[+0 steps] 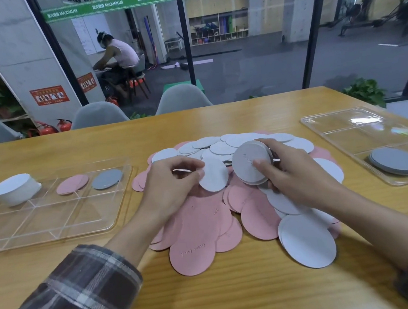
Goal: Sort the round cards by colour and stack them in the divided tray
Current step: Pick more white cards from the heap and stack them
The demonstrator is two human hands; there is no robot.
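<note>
A heap of round cards (204, 219), pink and white, covers the middle of the table. My left hand (173, 182) pinches a single white card (214, 177) above the heap. My right hand (291, 170) grips a small stack of grey cards (248, 161), tilted upright. At the left lies the clear divided tray (42, 219); its back compartments hold a tall white stack (15, 188), a few pink cards (72, 184) and grey cards (107, 178). Its front compartments hold nothing.
A second clear tray (360, 134) lies at the right with a low pile of grey cards (395, 160) in its near corner. Grey chairs (182, 98) stand behind the far table edge, before a glass wall. A person sits far beyond it.
</note>
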